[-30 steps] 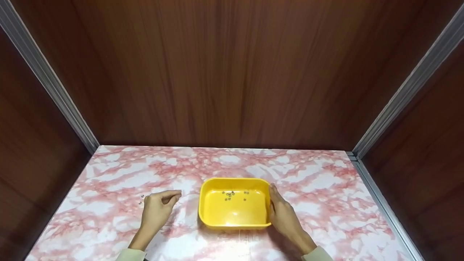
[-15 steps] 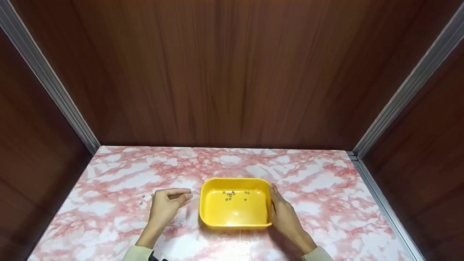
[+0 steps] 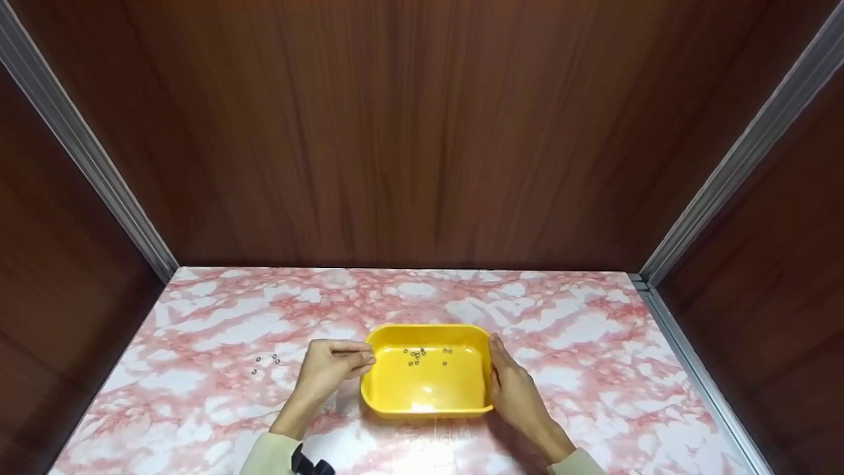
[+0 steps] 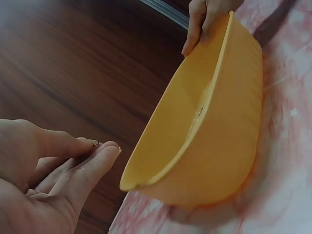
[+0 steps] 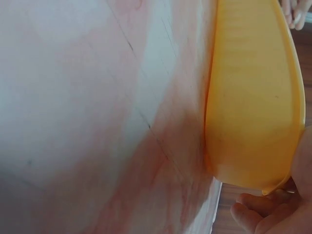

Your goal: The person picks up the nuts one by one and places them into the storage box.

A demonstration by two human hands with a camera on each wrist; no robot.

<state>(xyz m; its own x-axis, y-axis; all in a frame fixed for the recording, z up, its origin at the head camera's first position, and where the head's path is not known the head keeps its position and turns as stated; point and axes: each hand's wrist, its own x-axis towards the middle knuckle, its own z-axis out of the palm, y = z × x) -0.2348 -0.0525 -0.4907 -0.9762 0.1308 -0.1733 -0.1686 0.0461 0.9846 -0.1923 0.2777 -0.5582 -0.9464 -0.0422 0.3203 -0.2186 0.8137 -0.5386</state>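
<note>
A yellow plastic basin (image 3: pixel 428 389) stands on the table with several small silver pieces (image 3: pixel 417 356) lying in its far half. My left hand (image 3: pixel 333 366) is at the basin's left rim, thumb and fingertips pinched together. Between them, the left wrist view shows a small silver metal piece (image 4: pixel 95 143), mostly covered by the fingers. On the opposite side my right hand (image 3: pixel 521 389) grips the basin's right wall, its fingers (image 4: pixel 195 29) reaching over the rim. The right wrist view shows that hand's curled fingers (image 5: pixel 258 209) at the basin's corner.
Several more small silver pieces (image 3: pixel 275 360) lie loose on the pink and white marbled tabletop (image 3: pixel 217 369), left of the left hand. Brown wood-grain panels (image 3: pixel 409 132) enclose the table at the back and sides, with grey metal posts (image 3: pixel 738 152) at the corners.
My left hand has moved right, from the tabletop to the basin's left rim, still pinching. The loose pieces behind it have come into fuller view. My right hand stays on the basin.
</note>
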